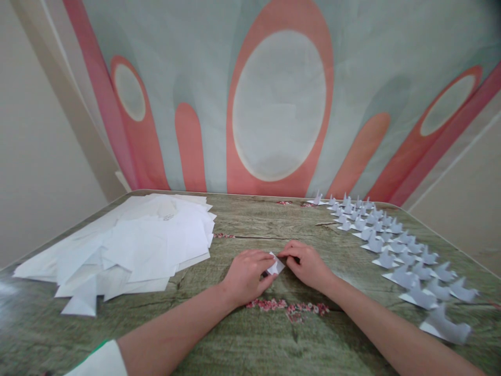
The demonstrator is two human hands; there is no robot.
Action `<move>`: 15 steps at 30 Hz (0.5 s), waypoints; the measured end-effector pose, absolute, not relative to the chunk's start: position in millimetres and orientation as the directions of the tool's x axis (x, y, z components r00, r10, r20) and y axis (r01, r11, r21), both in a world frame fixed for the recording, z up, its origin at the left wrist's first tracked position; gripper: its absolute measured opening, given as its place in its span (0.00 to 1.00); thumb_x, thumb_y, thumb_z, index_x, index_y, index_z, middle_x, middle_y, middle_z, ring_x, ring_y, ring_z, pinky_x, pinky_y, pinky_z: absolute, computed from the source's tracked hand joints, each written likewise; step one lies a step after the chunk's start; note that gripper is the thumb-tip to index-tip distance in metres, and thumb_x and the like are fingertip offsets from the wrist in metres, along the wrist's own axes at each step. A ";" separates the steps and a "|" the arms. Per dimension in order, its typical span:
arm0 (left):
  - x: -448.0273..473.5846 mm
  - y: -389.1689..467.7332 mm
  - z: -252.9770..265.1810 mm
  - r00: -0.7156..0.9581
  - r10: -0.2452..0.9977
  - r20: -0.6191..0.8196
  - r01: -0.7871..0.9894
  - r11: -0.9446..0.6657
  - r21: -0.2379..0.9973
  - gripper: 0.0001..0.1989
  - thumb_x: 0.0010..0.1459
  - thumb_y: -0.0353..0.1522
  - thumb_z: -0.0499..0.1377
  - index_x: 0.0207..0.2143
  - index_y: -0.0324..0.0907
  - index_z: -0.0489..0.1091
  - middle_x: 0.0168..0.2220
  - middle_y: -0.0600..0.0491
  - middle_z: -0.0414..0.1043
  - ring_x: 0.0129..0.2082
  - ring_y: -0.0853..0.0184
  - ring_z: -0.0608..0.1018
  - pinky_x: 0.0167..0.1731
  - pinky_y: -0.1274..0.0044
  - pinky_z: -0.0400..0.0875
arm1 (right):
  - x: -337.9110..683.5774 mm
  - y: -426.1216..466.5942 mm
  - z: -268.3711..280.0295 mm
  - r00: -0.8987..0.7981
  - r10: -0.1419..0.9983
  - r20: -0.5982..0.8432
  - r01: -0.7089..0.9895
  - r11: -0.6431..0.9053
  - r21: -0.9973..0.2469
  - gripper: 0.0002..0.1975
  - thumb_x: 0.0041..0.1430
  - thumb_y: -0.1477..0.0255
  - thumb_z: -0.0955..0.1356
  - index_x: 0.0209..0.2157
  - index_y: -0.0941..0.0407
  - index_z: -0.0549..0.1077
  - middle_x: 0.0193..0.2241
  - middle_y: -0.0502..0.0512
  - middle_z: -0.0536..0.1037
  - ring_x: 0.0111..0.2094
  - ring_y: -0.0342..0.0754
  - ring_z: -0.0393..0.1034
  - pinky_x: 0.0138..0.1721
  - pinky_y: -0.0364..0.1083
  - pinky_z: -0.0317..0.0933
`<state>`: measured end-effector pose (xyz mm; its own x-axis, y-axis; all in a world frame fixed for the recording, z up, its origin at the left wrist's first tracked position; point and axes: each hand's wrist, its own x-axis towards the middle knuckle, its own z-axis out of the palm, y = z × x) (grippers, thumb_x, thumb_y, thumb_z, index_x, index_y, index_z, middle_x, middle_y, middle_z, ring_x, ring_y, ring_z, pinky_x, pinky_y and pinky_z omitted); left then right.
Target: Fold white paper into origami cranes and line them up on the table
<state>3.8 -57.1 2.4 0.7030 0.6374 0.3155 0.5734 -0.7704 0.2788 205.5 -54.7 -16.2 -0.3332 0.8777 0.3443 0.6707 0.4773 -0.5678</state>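
A small folded piece of white paper sits just above the table in the middle. My left hand grips its left side between thumb and fingers. At the paper's upper right edge is my right hand, its thumb and index finger pinched together close to the corner. Whether those fingertips hold the paper or only touch it is too small to make out. Part of the paper is hidden behind my left fingers.
Loose white sheets lie in a wide heap on the left. Several rows of folded paper birds stand along the right side of the wood-patterned table. A printed backdrop rises behind the far edge.
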 end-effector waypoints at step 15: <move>7.6 -62.2 8.7 0.728 0.627 0.276 0.590 -0.779 0.213 0.13 0.57 0.34 0.52 0.43 0.43 0.69 0.43 0.50 0.70 0.44 0.62 0.70 0.46 0.70 0.64 | 205.1 -59.5 -8.7 -0.518 0.775 0.363 0.732 0.621 -0.282 0.13 0.53 0.80 0.62 0.34 0.54 0.76 0.31 0.54 0.72 0.35 0.45 0.64 0.37 0.44 0.57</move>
<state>7.6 -62.2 8.7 0.7281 0.6272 0.2765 0.5901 -0.7788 0.2129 205.1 -59.5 -8.7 -0.5179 0.7747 0.3628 0.7316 0.6209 -0.2816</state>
